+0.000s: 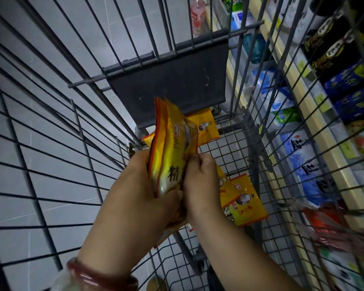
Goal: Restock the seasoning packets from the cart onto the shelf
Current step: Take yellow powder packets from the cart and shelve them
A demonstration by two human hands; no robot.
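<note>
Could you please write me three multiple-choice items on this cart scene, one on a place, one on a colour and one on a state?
1. Where do the loose seasoning packets lie?
A. on the cart floor
B. on the store floor
C. on a shelf

2. Main colour of the held packets?
A. blue
B. yellow
C. green

3. How are the hands?
A. both empty
B. one holds
C. both hold the stack

Answers:
1 A, they rest on the wire mesh.
2 B, yellow with orange edges.
3 C, left hand and right hand both grip it.
</note>
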